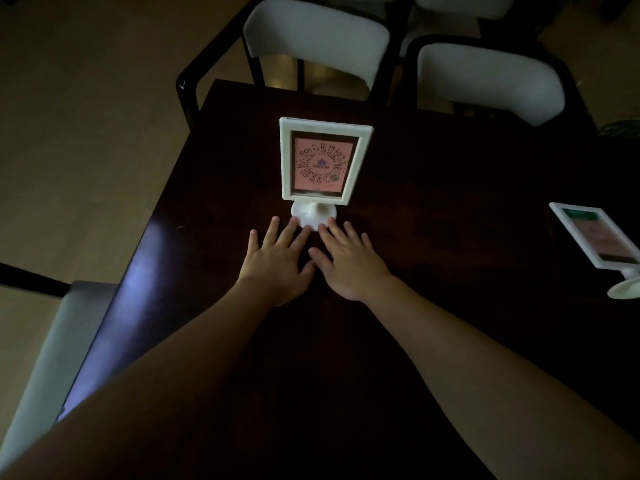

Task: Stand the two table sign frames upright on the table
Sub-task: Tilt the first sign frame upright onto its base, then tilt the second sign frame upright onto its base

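Observation:
A white table sign frame (323, 161) with a pink code card stands upright on its round foot in the middle of the dark wooden table (450, 188). My left hand (277, 261) and my right hand (348, 263) lie flat side by side just in front of it, fingers spread, fingertips touching the near edge of the round foot. Neither hand holds anything. A second white sign frame (602, 237) with a green-topped card sits at the right edge of the view, leaning over with its round foot toward me; whether it stands or lies I cannot tell.
Two white-backed chairs with black frames (317, 36) (485, 76) stand at the table's far side. A grey chair seat (52, 344) is at the left, beside the table's left edge. Pale floor lies beyond the table on the left.

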